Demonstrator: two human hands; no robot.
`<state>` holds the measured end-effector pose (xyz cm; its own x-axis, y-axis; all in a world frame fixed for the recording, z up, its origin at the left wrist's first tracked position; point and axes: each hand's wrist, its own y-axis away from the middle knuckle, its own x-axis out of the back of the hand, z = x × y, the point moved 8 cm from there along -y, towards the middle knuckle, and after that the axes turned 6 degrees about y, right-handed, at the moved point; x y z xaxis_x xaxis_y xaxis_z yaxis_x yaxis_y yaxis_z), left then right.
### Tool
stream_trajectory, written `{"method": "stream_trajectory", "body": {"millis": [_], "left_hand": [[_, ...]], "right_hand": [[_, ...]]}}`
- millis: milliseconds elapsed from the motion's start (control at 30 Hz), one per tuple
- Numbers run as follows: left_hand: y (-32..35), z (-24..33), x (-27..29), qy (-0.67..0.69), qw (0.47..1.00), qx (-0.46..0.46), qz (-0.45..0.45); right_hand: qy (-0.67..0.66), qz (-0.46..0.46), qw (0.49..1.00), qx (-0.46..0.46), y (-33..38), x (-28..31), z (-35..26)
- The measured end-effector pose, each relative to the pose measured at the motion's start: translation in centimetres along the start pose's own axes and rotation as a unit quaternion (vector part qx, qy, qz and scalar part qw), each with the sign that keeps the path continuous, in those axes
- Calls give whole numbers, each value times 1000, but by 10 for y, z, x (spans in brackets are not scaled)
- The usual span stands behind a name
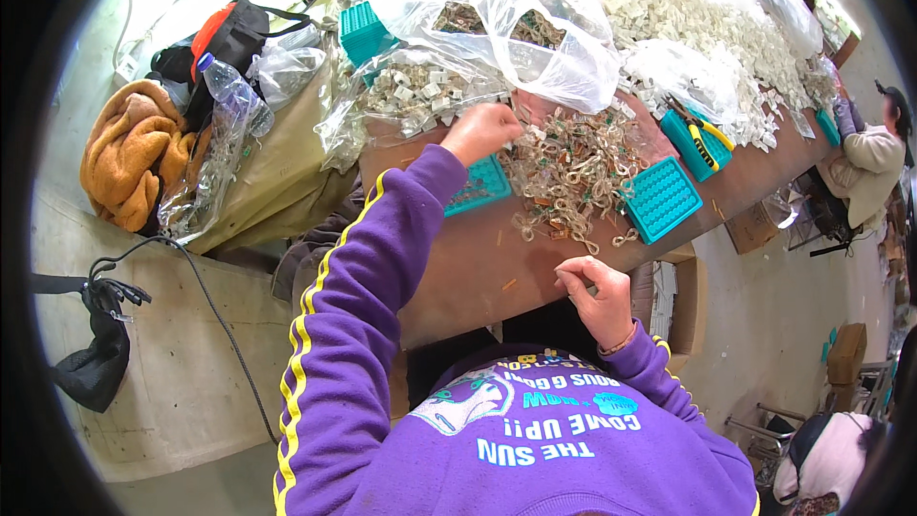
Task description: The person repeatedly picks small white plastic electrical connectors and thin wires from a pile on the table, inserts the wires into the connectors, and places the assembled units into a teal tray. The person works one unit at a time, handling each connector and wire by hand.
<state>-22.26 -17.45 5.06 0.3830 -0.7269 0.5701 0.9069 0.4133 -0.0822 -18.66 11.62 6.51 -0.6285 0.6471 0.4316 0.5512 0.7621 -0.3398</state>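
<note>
While your left hand point(482, 131) is reaching into the parts point(573, 172), fingers curled, your right point(597, 298) is pinching something unclear.

An orange cloth point(129, 158) lies beside a plastic bottle point(229, 91) and a black bag point(224, 38).

Left hand point(482, 132) reaching into pile of small coiled parts point(573, 172) on brown table point(478, 268), beside teal tray point(480, 184); right hand point(597, 298) pinched near table edge.
</note>
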Motion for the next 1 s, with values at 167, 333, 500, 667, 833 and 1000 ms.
{"method": "stream_trajectory", "body": {"millis": [167, 333, 500, 667, 833, 1000], "left_hand": [[0, 3, 20, -253, 950, -139, 119], [-19, 2, -3, -421, 897, -130, 32], [-16, 17, 3, -318, 936, -143, 55], [12, 31, 31, -139, 972, -136, 134], [64, 26, 40, 260, 956, -41, 129], [148, 15, 15, 526, 835, 30, 157]], "right_hand": [[-13, -24, 1000, 10, 2, -11, -2], [3, -30, 999, 33, 2, -8, -4], [9, -30, 999, 24, -1, -3, -5], [100, -17, 988, 120, -39, 3, -26], [321, 44, 918, 226, -131, -3, -29], [482, -80, 830, 268, -196, -60, 4]]}}
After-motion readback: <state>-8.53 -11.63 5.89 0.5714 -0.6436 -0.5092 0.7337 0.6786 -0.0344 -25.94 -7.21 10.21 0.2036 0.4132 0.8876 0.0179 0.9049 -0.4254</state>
